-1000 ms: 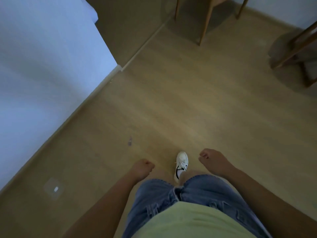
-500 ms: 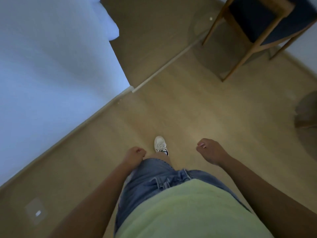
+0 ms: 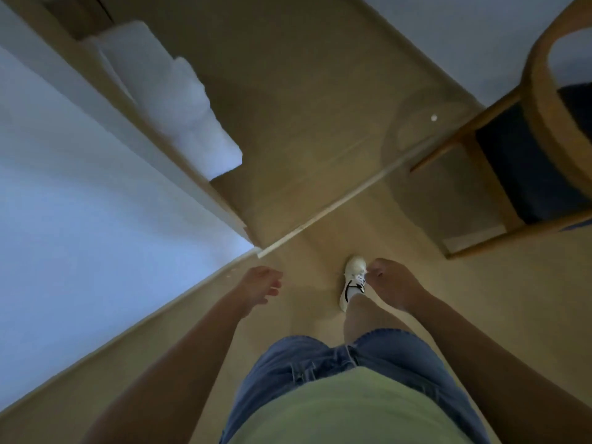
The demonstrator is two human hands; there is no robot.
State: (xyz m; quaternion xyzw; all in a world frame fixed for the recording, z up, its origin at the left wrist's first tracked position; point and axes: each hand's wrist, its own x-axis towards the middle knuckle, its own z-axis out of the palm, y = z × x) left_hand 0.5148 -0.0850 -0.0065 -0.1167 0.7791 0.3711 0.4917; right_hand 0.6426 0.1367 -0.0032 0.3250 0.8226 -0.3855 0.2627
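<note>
Head view: left hand (image 3: 261, 283), fingers loosely spread, empty, hangs left of white sneaker with black mark (image 3: 352, 280); right hand (image 3: 392, 285), loosely curled, empty, just right of it. Further left lies the white bed (image 3: 80, 203).

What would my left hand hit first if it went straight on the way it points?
Probably the tan panel beyond the white strip; nothing lies between it and the left hand, though depth is unclear.

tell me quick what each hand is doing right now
Left hand: open, fingers relaxed, holding nothing.
Right hand: open, fingers loosely curled, holding nothing.
</note>
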